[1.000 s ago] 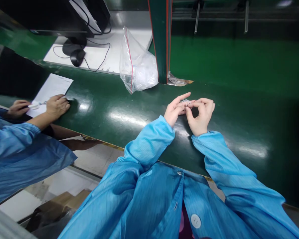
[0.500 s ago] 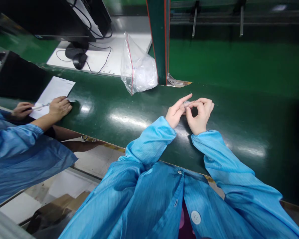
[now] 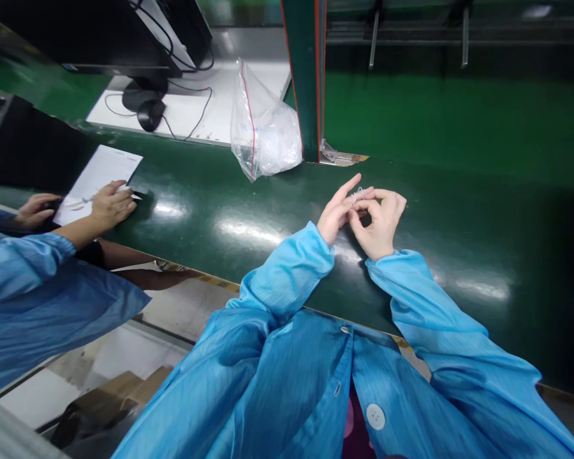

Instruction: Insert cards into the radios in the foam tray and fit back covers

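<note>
My left hand (image 3: 333, 213) and my right hand (image 3: 380, 223) meet above the green bench top. A small bundle of thin, pale, wire-like loops (image 3: 358, 194) shows between them; its exact kind is too small to tell. The left hand grips it with the lower fingers, while its index finger stretches up and away. Thumb and index finger of the right hand are pinched together against the bundle, and its other fingers curl over. Part of the bundle is hidden behind the fingers.
A clear zip bag (image 3: 268, 137) with whitish contents lies beside a green post (image 3: 306, 83). At left, a co-worker's hand (image 3: 112, 205) rests by a paper sheet (image 3: 103, 172). A computer mouse (image 3: 151, 115) and monitor (image 3: 100, 38) stand behind.
Both hands have shifted slightly left. The right thumb and index finger have moved closer to the left hand, and the pale loops show more clearly above the fingers.
</note>
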`<state>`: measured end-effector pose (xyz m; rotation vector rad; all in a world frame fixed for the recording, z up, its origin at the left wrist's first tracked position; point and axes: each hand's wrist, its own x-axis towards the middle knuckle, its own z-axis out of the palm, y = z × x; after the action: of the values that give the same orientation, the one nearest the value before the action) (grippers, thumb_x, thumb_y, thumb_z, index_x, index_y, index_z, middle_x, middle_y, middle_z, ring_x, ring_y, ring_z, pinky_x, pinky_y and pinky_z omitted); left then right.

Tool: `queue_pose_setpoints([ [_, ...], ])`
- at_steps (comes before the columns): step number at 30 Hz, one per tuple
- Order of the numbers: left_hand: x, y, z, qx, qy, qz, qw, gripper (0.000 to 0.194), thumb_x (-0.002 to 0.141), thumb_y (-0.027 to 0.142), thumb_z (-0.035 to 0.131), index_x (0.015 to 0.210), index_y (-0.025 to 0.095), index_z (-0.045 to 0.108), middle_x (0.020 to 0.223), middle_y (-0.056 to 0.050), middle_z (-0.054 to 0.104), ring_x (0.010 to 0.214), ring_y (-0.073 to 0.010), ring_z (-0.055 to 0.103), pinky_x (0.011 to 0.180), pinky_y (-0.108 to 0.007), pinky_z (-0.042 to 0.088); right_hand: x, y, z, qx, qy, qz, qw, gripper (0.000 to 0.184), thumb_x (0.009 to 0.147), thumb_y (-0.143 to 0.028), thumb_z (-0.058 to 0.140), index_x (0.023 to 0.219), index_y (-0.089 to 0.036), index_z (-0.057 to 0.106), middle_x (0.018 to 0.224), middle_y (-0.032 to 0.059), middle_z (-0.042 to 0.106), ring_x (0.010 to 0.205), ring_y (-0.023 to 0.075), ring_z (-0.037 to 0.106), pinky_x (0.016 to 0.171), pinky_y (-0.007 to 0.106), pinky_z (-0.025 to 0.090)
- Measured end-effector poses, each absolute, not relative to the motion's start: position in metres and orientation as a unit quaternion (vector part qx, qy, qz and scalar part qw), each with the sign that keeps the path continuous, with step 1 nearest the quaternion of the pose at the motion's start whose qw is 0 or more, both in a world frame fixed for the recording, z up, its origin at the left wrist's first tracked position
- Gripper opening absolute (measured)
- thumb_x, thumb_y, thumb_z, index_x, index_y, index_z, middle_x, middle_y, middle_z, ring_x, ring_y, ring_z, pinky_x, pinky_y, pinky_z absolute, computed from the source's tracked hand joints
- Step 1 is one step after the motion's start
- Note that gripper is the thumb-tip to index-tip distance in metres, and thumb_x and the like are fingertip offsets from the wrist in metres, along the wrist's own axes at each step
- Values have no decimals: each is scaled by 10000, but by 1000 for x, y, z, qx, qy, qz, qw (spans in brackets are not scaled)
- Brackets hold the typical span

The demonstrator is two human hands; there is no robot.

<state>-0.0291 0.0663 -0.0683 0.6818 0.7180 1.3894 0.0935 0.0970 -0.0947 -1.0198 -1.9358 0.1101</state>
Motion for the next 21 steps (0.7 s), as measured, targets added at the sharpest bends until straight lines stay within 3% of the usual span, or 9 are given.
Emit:
queue_pose_setpoints([
  [4, -33, 68, -67, 274, 302, 608, 681, 699, 899, 299, 536, 1561, 235, 321, 1401, -88, 630, 1274, -265, 598, 1107, -435, 420, 95, 97, -93, -425, -770, 51, 474, 110, 872, -308, 617, 891, -215, 671, 1017, 60, 568, 1066, 217, 536, 986, 430, 370],
  [10, -36, 69, -65, 261, 294, 601, 696, 728, 849, 345, 616, 1532, 261, 377, 1382, -66, 641, 1290, -261, 594, 1107, -407, 421, 94, 98, -91, -468, -753, 66, 457, 148, 860, -344, 625, 908, -207, 654, 1042, 80, 545, 1083, 233, 516, 1008, 454, 360],
  [17, -31, 68, -64, 271, 295, 592, 700, 680, 892, 350, 597, 1533, 261, 389, 1506, -85, 534, 1406, -276, 486, 1165, -439, 375, 95, 99, -94, -467, -762, 70, 444, 177, 859, -385, 663, 908, -216, 682, 1069, 83, 543, 1120, 242, 502, 1018, 445, 357],
  [21, -32, 68, -67, 285, 294, 590, 695, 697, 884, 379, 600, 1536, 264, 381, 1523, -92, 513, 1393, -277, 501, 1173, -436, 361, 96, 99, -95, -471, -757, 68, 448, 153, 854, -356, 653, 875, -205, 668, 1063, 82, 554, 1123, 241, 496, 1012, 437, 364],
])
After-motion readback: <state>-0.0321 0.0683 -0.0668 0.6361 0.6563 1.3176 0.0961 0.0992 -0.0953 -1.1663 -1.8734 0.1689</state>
